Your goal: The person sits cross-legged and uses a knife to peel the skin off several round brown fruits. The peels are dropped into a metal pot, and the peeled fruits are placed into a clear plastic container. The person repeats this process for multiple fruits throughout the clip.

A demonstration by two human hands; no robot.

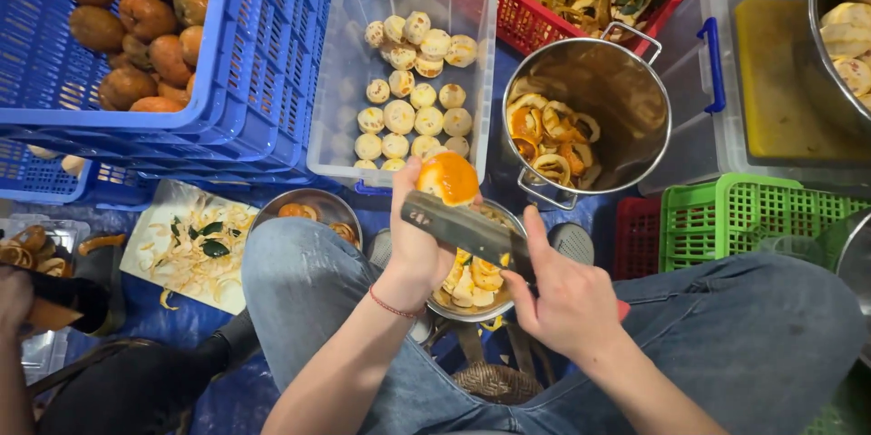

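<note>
- A half-peeled orange fruit (448, 177) is being gripped in the left hand (415, 240), fingers curled round it, above a metal bowl (472, 285) of peel scraps between the knees.
- A flat dark blade (467, 231) is being held in the right hand (567, 294), fingers closed on its handle end; the blade is being laid against the underside of the fruit; whether it is a peeler or a plain knife cannot be told, as the edge is hidden.
- The step in hand seems to be the paring of the skin; it is best done with the blade being kept shallow and drawn away from the thumb, while the fruit is being turned slowly by the left hand so that scraps are dropping into the bowl.
- Peeled pale fruits are being collected in a clear plastic tub (349, 54) ahead; curls of peel are lying in a steel pot (626, 95) just to its right.
- Unpeeled brown-orange fruits are being stored in a blue crate (245, 54) at the upper left; a green basket (753, 213) is standing well to the right.
</note>
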